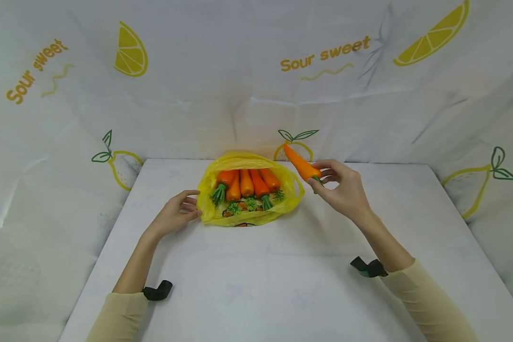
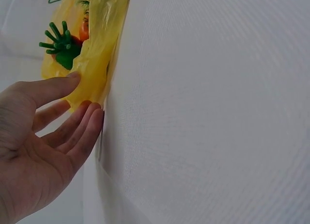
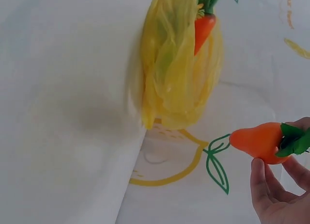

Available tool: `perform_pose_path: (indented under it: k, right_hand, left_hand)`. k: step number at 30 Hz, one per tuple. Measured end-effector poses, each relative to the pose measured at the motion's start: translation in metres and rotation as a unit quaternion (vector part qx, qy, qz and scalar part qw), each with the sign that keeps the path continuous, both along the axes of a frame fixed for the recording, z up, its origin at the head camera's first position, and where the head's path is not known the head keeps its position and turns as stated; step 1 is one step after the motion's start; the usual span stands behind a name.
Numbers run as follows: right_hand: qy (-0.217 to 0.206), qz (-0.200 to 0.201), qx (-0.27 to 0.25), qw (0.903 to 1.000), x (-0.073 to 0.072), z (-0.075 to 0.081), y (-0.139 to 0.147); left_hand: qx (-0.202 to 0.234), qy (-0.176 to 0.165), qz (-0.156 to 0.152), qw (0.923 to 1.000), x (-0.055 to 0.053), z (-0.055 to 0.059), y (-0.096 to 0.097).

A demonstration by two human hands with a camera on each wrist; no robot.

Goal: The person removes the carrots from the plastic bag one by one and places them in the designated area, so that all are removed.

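Observation:
A yellow plastic bag (image 1: 289, 197) lies on the table with its mouth facing me, holding several orange carrots (image 1: 246, 183) with green tops. At the bag's left edge, my left hand (image 1: 177, 213) touches the plastic (image 2: 99, 49) with loosely bent fingers, the thumb apart from them. To the right of the bag and raised above the table, my right hand (image 1: 342, 187) pinches a single carrot (image 1: 299, 162) near its leafy end. That carrot (image 3: 256, 140) points its tip up and to the left in the head view; its green top is partly covered by the fingers.
The white table (image 1: 256, 285) stretches toward me in front of the bag. Right behind the bag hangs a white cloth (image 1: 222, 95) printed with lemons and lettering; it also rises on both sides. Black wrist mounts (image 1: 157, 290) sit on both forearms.

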State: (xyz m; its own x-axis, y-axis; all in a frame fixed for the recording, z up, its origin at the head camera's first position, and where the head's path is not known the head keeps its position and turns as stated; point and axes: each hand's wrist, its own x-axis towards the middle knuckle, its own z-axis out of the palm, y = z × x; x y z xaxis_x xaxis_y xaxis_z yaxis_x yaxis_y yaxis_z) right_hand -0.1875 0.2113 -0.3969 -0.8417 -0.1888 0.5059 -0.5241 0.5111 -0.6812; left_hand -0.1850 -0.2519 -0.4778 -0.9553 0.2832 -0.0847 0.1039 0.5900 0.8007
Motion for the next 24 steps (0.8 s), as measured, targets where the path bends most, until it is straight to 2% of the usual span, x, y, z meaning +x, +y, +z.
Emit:
perform_pose_path:
  k: [5,11,24]
  right_hand:
    - [-0.011,-0.029,0.007,0.9995,-0.004,-0.006,0.014]
    - [-0.051,-0.054,0.020,0.9970,-0.010,-0.015,0.023]
    - [-0.117,-0.108,0.090,0.9831,-0.026,-0.039,0.031]
  left_hand:
    - [0.000,0.002,0.000,1.0000,0.000,0.000,0.000]
    - [-0.001,0.003,0.002,1.0000,0.000,-0.001,0.000]
    - [-0.004,0.006,0.002,1.0000,0.003,-0.001,0.001]
